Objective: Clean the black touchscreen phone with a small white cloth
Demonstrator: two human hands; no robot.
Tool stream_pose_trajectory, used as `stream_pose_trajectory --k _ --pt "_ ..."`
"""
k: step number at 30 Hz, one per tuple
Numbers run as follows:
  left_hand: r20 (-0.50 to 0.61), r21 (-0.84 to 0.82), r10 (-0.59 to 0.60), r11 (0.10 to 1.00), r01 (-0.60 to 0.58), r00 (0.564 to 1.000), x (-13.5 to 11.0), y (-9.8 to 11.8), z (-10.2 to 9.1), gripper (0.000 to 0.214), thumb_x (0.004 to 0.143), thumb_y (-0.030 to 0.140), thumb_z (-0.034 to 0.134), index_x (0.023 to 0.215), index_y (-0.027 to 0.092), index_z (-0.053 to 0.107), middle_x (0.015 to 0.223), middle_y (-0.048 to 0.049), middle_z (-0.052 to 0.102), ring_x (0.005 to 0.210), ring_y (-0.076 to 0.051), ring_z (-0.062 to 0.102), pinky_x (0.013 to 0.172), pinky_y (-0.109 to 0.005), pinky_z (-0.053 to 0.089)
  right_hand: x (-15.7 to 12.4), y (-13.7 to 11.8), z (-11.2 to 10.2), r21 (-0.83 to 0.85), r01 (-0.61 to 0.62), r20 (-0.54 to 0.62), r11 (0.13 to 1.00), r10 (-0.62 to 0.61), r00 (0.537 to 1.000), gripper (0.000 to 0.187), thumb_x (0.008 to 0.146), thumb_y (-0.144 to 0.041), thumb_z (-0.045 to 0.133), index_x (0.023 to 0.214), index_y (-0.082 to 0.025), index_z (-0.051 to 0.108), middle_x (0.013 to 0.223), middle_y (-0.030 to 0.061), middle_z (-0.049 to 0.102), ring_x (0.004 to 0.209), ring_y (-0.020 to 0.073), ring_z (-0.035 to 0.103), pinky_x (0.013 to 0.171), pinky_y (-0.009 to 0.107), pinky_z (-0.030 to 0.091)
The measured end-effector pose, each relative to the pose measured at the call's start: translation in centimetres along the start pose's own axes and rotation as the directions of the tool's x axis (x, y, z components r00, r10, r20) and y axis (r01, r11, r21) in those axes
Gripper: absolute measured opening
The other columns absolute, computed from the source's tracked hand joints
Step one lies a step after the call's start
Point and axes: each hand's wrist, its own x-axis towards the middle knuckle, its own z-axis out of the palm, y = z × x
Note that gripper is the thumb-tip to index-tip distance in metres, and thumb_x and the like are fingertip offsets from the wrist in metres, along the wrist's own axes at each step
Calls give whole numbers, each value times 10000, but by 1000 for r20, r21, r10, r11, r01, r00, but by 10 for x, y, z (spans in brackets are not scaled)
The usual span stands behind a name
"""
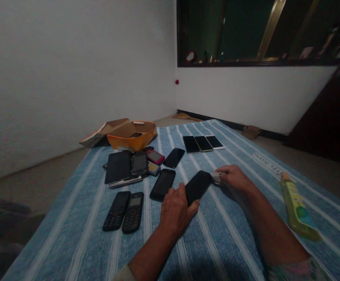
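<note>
My left hand (176, 208) grips the lower end of a black smartphone (198, 187), its fingers round the edges. At the phone's upper right corner, my right hand (234, 177) pinches a crumpled whitish cloth or tissue (216, 178) against the edge. Just left of the held phone lies another black smartphone (163, 184), flat on the blue striped cloth (211, 234). Farther back rests a dark smartphone (174, 157). Two black keypad phones (117, 210) lie side by side, left of my left hand.
An open orange cardboard box (131, 141) stands at the back left, with a pile of mixed phones (119, 168) before it. Three smartphones (203, 143) lie in a row at the back. A bottle of yellow-green liquid (298, 210) lies on the right.
</note>
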Motion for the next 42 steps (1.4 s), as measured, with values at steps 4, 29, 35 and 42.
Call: stream_pose_trajectory --k 4,29,35,42 --pt "-1 -3 -12 1000 12 1000 -1 0 1 529 827 433 614 1220 92 518 924 -122 656 961 -294 615 817 -374 481 5 0 3 -131 55 -145 990 -74 987 261 631 -197 594 804 -145 782 730 74 721 699 219 640 664 302 462" --pt "-16 54 64 997 -63 998 0 2 1 545 862 409 593 1244 32 503 919 -140 690 957 -298 616 805 -373 497 -17 -25 38 -375 196 193 906 -131 972 210 665 -73 500 651 -151 694 592 -2 610 568 110 533 543 218 320" --pt "-39 106 106 989 -102 994 -2 1 7 562 853 401 614 1241 10 503 936 -157 693 960 -307 621 820 -388 507 -24 -33 49 -368 243 331 898 -118 936 143 653 -84 510 574 -144 612 545 -17 538 549 98 491 517 219 289" --pt "-32 98 84 992 -80 996 -2 1 8 578 857 415 611 1245 -2 507 920 -165 692 965 -312 625 821 -397 518 -20 -27 36 -215 203 329 955 -125 936 209 633 -84 517 714 -144 700 642 -6 632 594 114 548 553 202 356"
